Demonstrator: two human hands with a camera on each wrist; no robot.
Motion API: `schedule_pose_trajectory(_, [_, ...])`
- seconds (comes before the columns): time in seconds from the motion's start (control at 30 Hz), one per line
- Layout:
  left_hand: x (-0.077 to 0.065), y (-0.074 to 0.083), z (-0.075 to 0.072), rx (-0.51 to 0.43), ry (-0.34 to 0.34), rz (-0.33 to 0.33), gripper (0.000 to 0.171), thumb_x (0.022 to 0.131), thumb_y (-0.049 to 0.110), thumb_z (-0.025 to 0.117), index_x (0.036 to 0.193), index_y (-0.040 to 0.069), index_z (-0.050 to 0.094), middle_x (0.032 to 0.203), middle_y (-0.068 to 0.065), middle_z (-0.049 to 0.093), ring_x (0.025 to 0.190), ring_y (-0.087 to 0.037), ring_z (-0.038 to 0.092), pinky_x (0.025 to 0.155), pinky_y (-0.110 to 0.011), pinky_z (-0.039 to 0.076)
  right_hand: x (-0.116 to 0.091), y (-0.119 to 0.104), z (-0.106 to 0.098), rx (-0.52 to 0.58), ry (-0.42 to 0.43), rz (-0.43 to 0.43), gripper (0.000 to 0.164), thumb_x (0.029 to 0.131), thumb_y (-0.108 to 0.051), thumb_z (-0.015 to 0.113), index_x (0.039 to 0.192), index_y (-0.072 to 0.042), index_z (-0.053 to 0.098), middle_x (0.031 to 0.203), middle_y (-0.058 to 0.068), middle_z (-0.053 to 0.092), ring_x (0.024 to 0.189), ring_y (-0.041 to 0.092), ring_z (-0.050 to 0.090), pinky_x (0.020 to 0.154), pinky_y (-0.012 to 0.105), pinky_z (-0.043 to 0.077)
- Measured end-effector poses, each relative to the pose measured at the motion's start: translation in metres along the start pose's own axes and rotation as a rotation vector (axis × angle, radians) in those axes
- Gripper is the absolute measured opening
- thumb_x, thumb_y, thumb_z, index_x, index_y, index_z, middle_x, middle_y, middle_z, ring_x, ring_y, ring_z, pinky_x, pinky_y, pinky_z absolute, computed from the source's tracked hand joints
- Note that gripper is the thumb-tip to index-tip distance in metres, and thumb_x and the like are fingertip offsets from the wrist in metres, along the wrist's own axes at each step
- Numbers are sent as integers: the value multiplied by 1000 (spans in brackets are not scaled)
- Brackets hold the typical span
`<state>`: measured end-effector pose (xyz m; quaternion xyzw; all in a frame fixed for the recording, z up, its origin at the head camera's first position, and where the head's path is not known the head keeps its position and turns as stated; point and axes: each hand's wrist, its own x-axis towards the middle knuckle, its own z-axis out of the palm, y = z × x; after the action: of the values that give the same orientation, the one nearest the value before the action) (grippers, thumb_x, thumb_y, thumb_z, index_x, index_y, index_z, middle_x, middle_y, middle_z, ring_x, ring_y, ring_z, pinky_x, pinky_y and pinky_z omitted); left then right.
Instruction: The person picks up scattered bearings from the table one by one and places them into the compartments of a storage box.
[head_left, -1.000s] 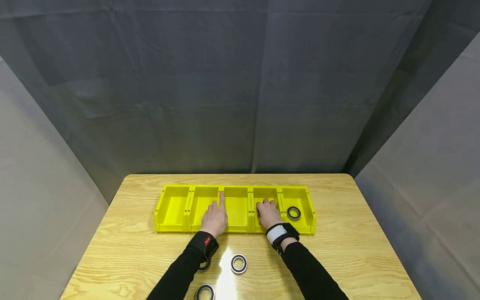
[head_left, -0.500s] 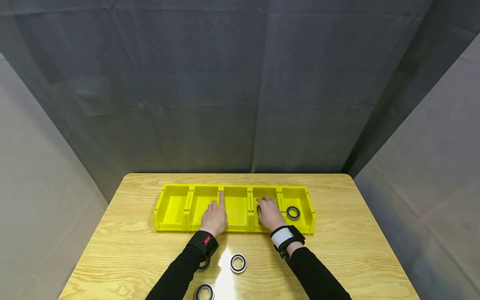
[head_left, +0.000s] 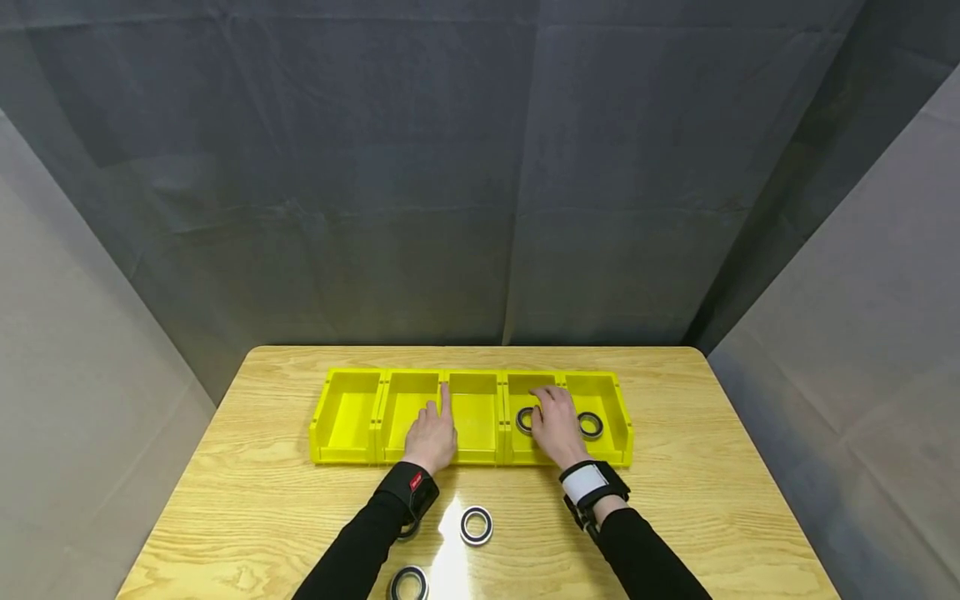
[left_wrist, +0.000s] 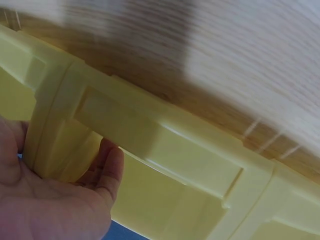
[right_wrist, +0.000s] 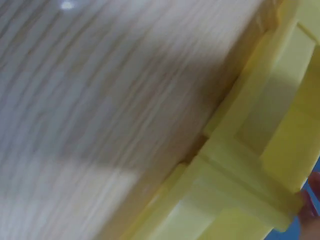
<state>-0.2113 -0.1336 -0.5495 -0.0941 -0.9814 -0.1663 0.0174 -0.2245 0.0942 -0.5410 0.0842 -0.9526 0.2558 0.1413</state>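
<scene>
A row of yellow storage bins [head_left: 474, 457] stands across the table. My left hand [head_left: 431, 437] grips the divider between the second and third bins from the left, index finger stretched along its top; the left wrist view shows the hand [left_wrist: 60, 200] straddling this wall. One ball bearing [head_left: 520, 419] lies in the fourth bin, partly covered by my right hand [head_left: 557, 429]. That hand is over the divider of the fourth and fifth bins, fingers loosely bent, holding nothing visible. Another bearing [head_left: 599, 426] lies in the fifth bin. Only fingertips [right_wrist: 307, 207] show in the right wrist view.
On the wooden table [head_left: 675, 533] in front of the bins lie a bearing [head_left: 490, 526], a second bearing [head_left: 395, 586] at the front edge of view, and a third bearing [head_left: 408, 532] partly hidden under the left wrist. Grey curtains [head_left: 480, 208] surround the table.
My right hand has let go of the bearing in the fourth bin and moved right and slightly up, uncovering part of it. The left hand has stayed on the divider.
</scene>
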Motion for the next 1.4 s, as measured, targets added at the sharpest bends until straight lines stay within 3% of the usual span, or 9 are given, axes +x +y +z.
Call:
schedule_pose_trajectory(0.1, [1, 2, 1, 5, -25, -11, 75, 97, 13, 63, 158, -1, 22, 112, -26, 57, 87, -32, 57, 71, -39, 52, -2, 11, -3, -18, 46, 34, 34, 91, 0, 66, 124, 1, 66, 130, 26, 58, 126, 46, 50, 102, 56, 48])
schedule_pose_trajectory(0.2, [1, 3, 1, 3, -32, -16, 76, 97, 14, 63, 158, -1, 21, 112, -26, 57, 87, -31, 56, 71, -38, 51, -2, 24, -3, -43, 28, 121, 47, 92, -4, 67, 137, 2, 56, 137, 29, 50, 129, 48, 44, 101, 57, 47])
schedule_pose_trajectory(0.43, [-1, 2, 3, 7, -13, 17, 74, 97, 13, 62, 157, -3, 23, 109, -26, 57, 82, -29, 55, 67, -35, 50, 3, 38, -6, 3, -184, 329, 66, 102, -23, 54, 155, 5, 26, 141, 36, 49, 120, 52, 55, 95, 61, 50])
schedule_pose_trajectory(0.63, [-4, 0, 7, 14, 14, 50, 74, 96, 13, 63, 156, -5, 24, 108, -26, 57, 81, -29, 56, 65, -35, 50, 8, 40, -5, 38, -273, 435, 66, 105, -30, 46, 157, 4, 21, 149, 35, 42, 125, 52, 53, 102, 62, 46])
schedule_pose_trajectory(0.83, [-2, -3, 8, 29, 35, 88, 70, 97, 16, 61, 155, -5, 27, 113, -29, 57, 87, -34, 57, 67, -38, 52, 7, 40, 1, -5, -259, 484, 59, 107, -30, 42, 155, 1, 25, 147, 30, 46, 112, 51, 60, 92, 62, 49])
schedule_pose_trajectory(0.93, [-7, -7, 6, 60, 64, 124, 70, 97, 22, 64, 154, -4, 31, 134, -33, 51, 106, -42, 57, 80, -43, 55, 5, 39, 4, -9, -273, 493, 58, 107, -30, 41, 154, 0, 25, 146, 29, 46, 109, 50, 61, 90, 62, 50])
schedule_pose_trajectory(1.07, [-16, -10, 0, 149, 119, 241, 76, 94, 35, 70, 153, 0, 37, 155, -31, 36, 131, -45, 49, 100, -46, 53, 4, 38, 6, -16, -284, 483, 59, 107, -30, 41, 155, 1, 24, 147, 30, 46, 109, 51, 61, 90, 63, 50])
schedule_pose_trajectory(1.23, [-34, -1, -11, 258, 151, 390, 70, 91, 46, 71, 146, 9, 49, 141, -20, 53, 126, -36, 55, 105, -41, 51, 5, 41, 3, -27, -286, 479, 60, 108, -30, 40, 155, 2, 24, 147, 30, 45, 111, 52, 60, 92, 63, 49])
schedule_pose_trajectory(1.4, [-55, 15, -16, 273, 187, 397, 59, 90, 49, 71, 135, 14, 57, 118, -10, 63, 105, -27, 62, 92, -38, 54, 7, 43, 1, -15, -299, 470, 59, 108, -29, 39, 154, 4, 22, 147, 32, 44, 114, 52, 59, 94, 62, 49])
